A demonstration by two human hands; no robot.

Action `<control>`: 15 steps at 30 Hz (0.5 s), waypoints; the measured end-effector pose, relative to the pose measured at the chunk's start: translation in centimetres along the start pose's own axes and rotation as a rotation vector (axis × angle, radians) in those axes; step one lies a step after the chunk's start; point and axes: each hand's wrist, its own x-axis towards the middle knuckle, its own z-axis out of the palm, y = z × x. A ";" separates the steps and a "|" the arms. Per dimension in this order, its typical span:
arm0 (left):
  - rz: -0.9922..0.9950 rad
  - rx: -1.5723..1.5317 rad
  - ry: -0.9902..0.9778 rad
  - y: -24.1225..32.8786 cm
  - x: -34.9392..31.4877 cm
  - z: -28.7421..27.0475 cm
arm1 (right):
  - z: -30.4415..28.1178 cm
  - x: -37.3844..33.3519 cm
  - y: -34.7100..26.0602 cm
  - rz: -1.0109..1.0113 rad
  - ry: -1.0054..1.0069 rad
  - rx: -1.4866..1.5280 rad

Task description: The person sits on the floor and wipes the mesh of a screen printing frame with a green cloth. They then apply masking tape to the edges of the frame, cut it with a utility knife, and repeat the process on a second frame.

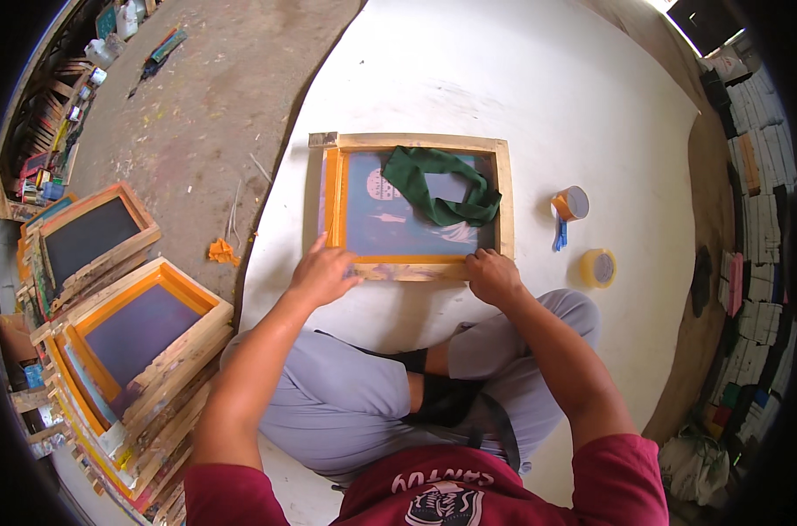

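Note:
In front of my crossed legs lies a wooden screen-printing frame (416, 140), with orange tape along its left and near inner edges. Its blue-grey mesh (363, 223) carries pale printed shapes. A loop of dark green cloth (416, 184) rests on the mesh toward the far right. My left hand (322, 274) is closed around the near left corner of the frame, its thumb along the near rail. Near the right corner, my right hand (493, 275) grips the same rail with its fingers curled over the top. The undersides of both grips are hidden.
White sheeting (416, 70) spreads under the frame. To the right are an orange-and-white tape roll (573, 203), a blue-handled tool (560, 235) and a yellowish tape roll (597, 267). Stacked screen frames (144, 342) stand at my left, near a crumpled orange scrap (222, 252).

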 end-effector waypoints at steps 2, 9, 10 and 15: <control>-0.155 -0.183 0.323 -1.1 -1.0 0.3 | -0.1 0.4 -0.8 0.012 -0.025 -0.070; -0.698 -0.440 0.036 -2.8 -0.7 0.9 | 0.8 3.9 -7.2 -0.028 0.006 0.105; -0.679 -0.413 0.025 -2.9 -0.5 0.8 | 0.9 4.4 -8.5 -0.039 0.016 0.130; -0.654 -0.453 0.015 -3.9 -0.5 1.1 | 1.5 7.8 -14.2 -0.063 0.015 0.184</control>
